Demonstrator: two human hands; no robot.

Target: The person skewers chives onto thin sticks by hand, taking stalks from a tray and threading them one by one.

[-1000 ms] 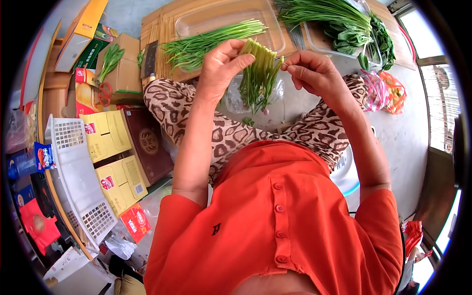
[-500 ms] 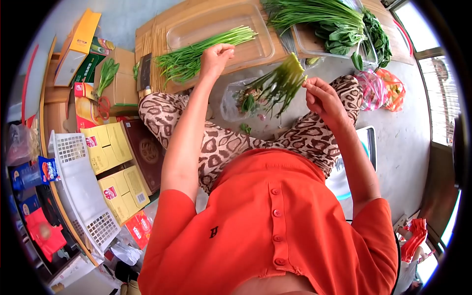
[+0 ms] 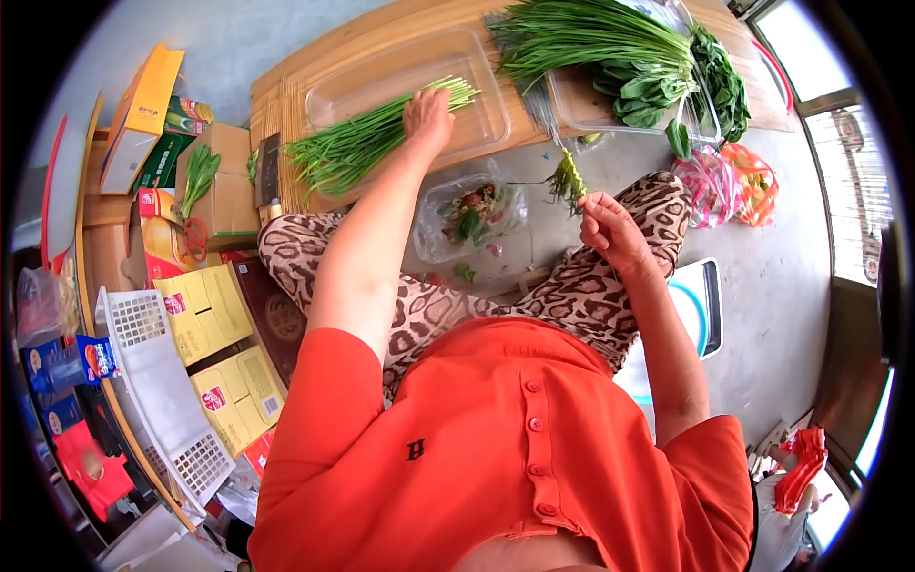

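My left hand (image 3: 429,122) rests on a pile of green chives (image 3: 348,153), its bent fingers closed on the pale stem ends. The chives lie across the near side of a clear plastic tray (image 3: 496,124). Over the floor, my right hand (image 3: 615,229) is closed in a pinch on the near end of a skewer of chives (image 3: 569,176). The skewer points away from me, and its greens are seen almost edge-on. A thin stick or wire tip shows past its far end.
Thin bamboo sticks and a knife (image 3: 270,172) lie at the board's left end. Leafy greens (image 3: 634,76) fill a second tray on the right. A clear bag of scraps (image 3: 472,219) sits between my knees. Boxes (image 3: 205,310) stand at left, pink and orange bags (image 3: 729,186) at right.
My left hand has come down from above the chives onto their stem ends. My right hand has lowered slightly, and the skewer has turned from broadside to nearly edge-on.
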